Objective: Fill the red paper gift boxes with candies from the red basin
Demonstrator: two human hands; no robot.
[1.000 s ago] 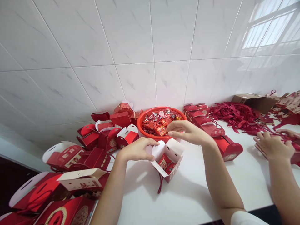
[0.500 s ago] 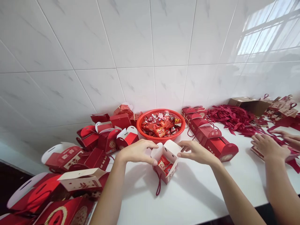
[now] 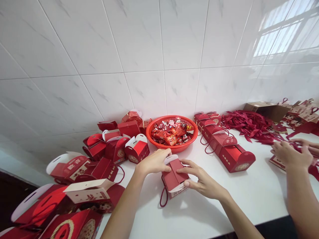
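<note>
A small red paper gift box (image 3: pixel 176 177) sits on the white table, its two top flaps folded down and meeting in the middle. My left hand (image 3: pixel 157 162) grips its far left side, thumb on the edge of the top. Curled about the right side is my right hand (image 3: pixel 201 179), its forefinger pressing on the top and its thumb at the near right corner. A dark red cord loop (image 3: pixel 163 196) hangs from the box's left side onto the table. The box's inside is hidden by the flaps. White rounded end flaps stick out at its far and near ends.
Behind the box stands a red plastic basket (image 3: pixel 149 135) of wrapped sweets. Many red boxes (image 3: pixel 99 171) crowd the left; a row of closed ones (image 3: pixel 233 152) runs along the right. Farther right lie dark red ribbons (image 3: pixel 251 127), a cardboard box (image 3: pixel 267 111) and another person's hands (image 3: pixel 290 154).
Both top flaps of the box, upright before with red packets showing inside, are now folded down over it. My right hand has moved down onto the top.
</note>
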